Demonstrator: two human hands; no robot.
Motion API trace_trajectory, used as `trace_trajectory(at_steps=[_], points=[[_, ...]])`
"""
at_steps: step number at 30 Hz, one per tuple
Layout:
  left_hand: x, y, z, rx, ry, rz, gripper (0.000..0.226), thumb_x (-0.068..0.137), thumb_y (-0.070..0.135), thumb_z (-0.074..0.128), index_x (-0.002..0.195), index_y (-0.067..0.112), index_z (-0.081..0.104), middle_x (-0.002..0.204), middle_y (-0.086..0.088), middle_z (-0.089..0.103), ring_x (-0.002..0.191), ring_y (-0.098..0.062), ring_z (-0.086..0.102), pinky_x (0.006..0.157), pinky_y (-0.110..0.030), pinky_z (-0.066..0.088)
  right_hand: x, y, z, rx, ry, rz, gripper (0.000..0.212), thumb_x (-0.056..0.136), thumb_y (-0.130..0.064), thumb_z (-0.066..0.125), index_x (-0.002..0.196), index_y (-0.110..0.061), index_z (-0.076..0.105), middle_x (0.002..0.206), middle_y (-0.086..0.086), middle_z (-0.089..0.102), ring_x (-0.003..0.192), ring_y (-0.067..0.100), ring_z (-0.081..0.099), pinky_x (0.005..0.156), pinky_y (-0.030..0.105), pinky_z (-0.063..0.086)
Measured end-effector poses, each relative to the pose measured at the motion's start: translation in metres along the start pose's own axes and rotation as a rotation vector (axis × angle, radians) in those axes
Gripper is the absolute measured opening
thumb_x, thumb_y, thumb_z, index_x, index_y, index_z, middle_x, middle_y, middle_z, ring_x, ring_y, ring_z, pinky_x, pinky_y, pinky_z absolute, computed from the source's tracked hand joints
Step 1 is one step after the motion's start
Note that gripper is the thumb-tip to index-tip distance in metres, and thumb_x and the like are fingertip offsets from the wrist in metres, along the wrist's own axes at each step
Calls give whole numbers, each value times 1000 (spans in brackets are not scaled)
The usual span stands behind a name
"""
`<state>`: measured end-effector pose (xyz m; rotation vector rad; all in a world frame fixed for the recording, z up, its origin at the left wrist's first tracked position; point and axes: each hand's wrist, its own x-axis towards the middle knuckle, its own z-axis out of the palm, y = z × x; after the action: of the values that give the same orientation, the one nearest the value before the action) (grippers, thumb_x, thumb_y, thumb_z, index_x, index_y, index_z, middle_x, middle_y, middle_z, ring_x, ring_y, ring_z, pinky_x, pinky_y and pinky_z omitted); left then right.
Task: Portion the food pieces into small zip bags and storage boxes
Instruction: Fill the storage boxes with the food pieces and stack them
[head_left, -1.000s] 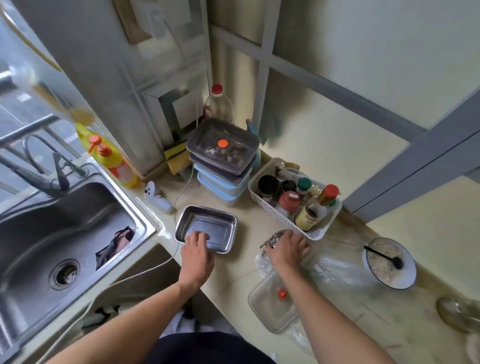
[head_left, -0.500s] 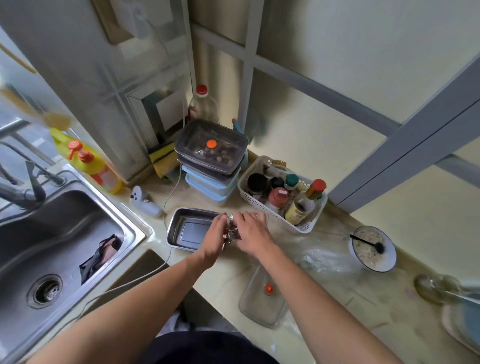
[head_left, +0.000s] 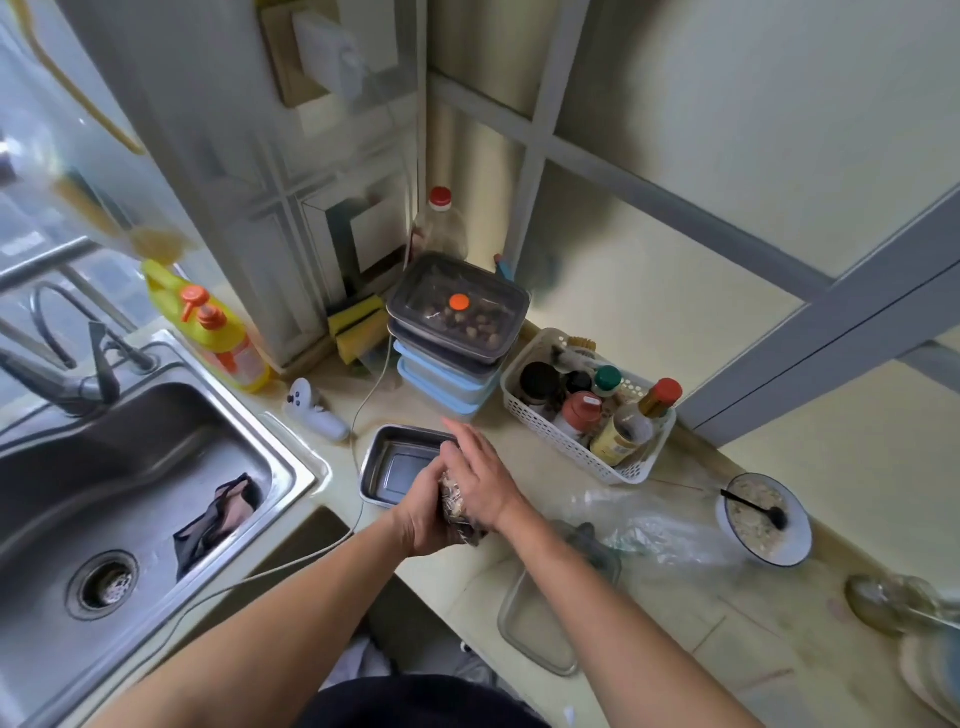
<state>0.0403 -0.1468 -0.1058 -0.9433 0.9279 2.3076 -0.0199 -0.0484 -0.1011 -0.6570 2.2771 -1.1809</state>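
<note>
A small clear bag of brown food pieces (head_left: 457, 512) is held between both hands at the right edge of an empty steel tray (head_left: 387, 467). My left hand (head_left: 423, 519) grips the bag from the left. My right hand (head_left: 480, 480) lies over the bag's top and right side, fingers pointing toward the tray. Behind the tray stands a stack of storage boxes (head_left: 454, 338); the top one has a dark lid with an orange valve and food inside. A clear box lid (head_left: 540, 623) lies on the counter below my right forearm.
A steel sink (head_left: 104, 499) with a dark cloth is at left. A white basket of bottles (head_left: 587, 415) stands right of the stack. Loose clear plastic (head_left: 639, 525), a bowl with a spoon (head_left: 763, 519) and a white controller (head_left: 314, 413) also lie on the counter.
My right hand picked the bag up from the counter on the right and brought it over to the tray. My left hand left the tray's rim and took hold of the bag.
</note>
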Motion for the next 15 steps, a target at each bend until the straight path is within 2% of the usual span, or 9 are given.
trace_trajectory(at_steps=[2, 4, 5, 7, 8, 10, 13, 15], points=[[-3, 0, -7, -57, 17, 7, 63, 90, 72, 43, 102, 19, 74, 92, -11, 71, 77, -29, 66, 66, -35, 46, 2, -10, 12, 170, 45, 144, 70, 97, -57, 35, 157, -21, 37, 161, 4, 38, 150, 16, 31, 125, 35, 22], [-3, 4, -16, -126, 48, 28, 66, 92, 72, 41, 110, 17, 73, 102, -11, 74, 87, -29, 70, 74, -36, 50, 4, -16, 25, 231, 129, 310, 65, 104, -48, 41, 160, -19, 27, 163, 9, 33, 151, 23, 30, 123, 34, 25], [-5, 8, -19, -157, 53, 47, 68, 93, 71, 40, 115, 15, 72, 112, -12, 73, 97, -29, 70, 83, -39, 51, 6, -18, 31, 241, 149, 402, 63, 106, -46, 42, 160, -17, 28, 162, 11, 35, 149, 26, 34, 119, 33, 29], [-7, 15, -26, -170, 71, 93, 75, 95, 72, 36, 120, 10, 71, 122, -16, 70, 109, -30, 68, 94, -41, 50, 10, -19, 40, 256, 116, 532, 55, 106, -51, 38, 147, -16, 46, 149, 11, 52, 135, 28, 50, 103, 30, 38], [-8, 19, -30, -136, 89, 123, 77, 95, 73, 34, 118, 9, 71, 122, -18, 70, 108, -30, 69, 94, -41, 51, 12, -21, 43, 241, 73, 556, 54, 105, -56, 35, 138, -17, 54, 139, 9, 60, 128, 27, 56, 96, 29, 39], [-12, 25, -38, -62, 130, 174, 81, 96, 73, 28, 114, 8, 72, 117, -19, 72, 103, -30, 71, 89, -41, 54, 18, -28, 45, 181, -19, 560, 59, 103, -64, 30, 131, -19, 55, 129, 7, 63, 120, 27, 59, 91, 30, 39], [-12, 34, -49, -13, 204, 246, 71, 102, 66, 25, 112, 12, 71, 111, -17, 74, 98, -28, 72, 86, -41, 56, 34, -34, 48, 63, -79, 523, 65, 99, -68, 33, 133, -16, 52, 134, 12, 62, 125, 31, 58, 97, 34, 43], [-6, 40, -59, 78, 385, 308, 62, 97, 64, 35, 111, 15, 71, 113, -14, 73, 100, -27, 72, 91, -48, 57, 44, -37, 49, -106, -49, 493, 59, 100, -63, 42, 131, -13, 49, 134, 20, 60, 124, 36, 57, 94, 38, 42]])
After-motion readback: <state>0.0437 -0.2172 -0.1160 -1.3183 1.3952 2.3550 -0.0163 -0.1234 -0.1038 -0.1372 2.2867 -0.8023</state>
